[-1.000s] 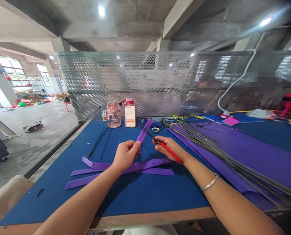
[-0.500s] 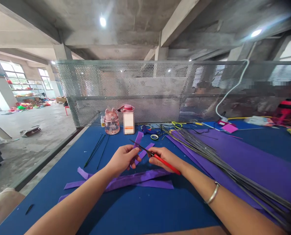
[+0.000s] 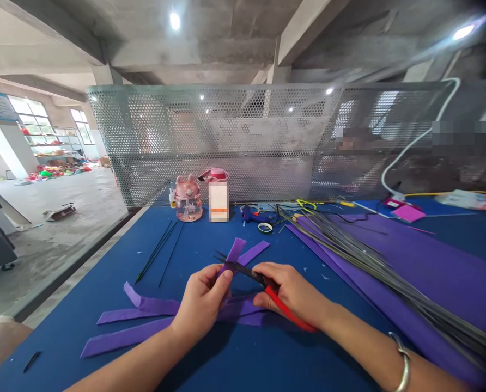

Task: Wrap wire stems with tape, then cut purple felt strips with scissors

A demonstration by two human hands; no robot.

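My left hand pinches a short purple strip between thumb and fingers; its free end points up. My right hand is closed round the red handles of the scissors. Their dark blades lie across the strip just above my left thumb, tips slightly apart and pointing left. Behind the blades another purple piece slants up to the right. Several long purple strips lie on the blue table beneath my hands and partly under my left forearm.
Thin dark wires lie at the left. Two bottles, a blue glue gun and a tape roll stand or lie at the back. Grey wires rest on purple sheets at right.
Both hands and the scissors have moved lower in the view. The blades now lie across the purple strip above my left thumb. The camera view has shifted slightly.
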